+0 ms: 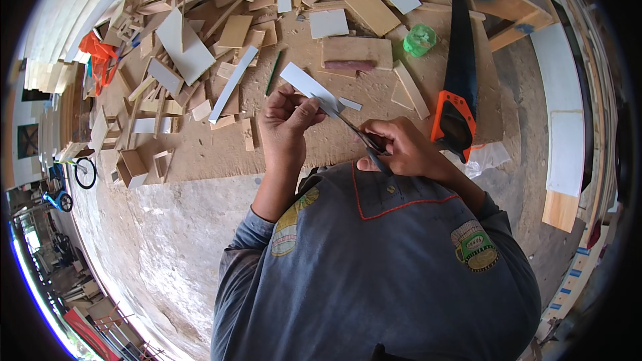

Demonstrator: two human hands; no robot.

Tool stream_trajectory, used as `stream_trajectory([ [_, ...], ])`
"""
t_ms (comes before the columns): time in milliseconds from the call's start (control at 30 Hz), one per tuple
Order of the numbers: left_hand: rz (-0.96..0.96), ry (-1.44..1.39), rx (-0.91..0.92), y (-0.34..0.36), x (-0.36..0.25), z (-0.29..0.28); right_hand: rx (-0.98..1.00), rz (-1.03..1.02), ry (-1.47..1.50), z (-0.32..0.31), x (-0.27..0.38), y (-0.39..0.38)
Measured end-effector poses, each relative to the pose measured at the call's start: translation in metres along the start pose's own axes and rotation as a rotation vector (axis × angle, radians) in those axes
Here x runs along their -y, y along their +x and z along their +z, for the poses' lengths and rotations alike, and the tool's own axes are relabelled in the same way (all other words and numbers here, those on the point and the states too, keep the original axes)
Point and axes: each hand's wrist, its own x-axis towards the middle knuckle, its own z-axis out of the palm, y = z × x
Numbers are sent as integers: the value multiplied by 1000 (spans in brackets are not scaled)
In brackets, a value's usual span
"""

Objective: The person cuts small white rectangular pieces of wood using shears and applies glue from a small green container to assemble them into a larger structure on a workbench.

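Over the wooden bench [221,154], my right hand [408,150] grips a pair of dark-handled metal scissors [358,135], fingers clamped around the handles, while my left hand [286,124] pinches a thin white rectangular strip of sheet material [309,85], fingers closed on its near end. The blades meet the strip's near end; by my judgement the cut is only started, most of the length uncut. The strip looks flat, stiff and pale, angled up and left. Beyond lie a black handsaw with an orange handle [458,87], a green plastic tape roll [419,39] and scattered plywood offcuts [234,30].
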Motion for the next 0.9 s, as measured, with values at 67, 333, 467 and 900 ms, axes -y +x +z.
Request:
stream_trajectory([
  [67,2,-7,-3,-1,0,1,4,7,21,1,-2,0],
  [333,10,27,-1,-1,-1,8,8,8,40,-2,-5,-6],
  [467,31,46,15,-3,-2,13,-28,-86,-61,-4,-8,-5],
  [900,-2,163,98,-1,-5,24,-65,-15,-77,-12,-13,-9],
])
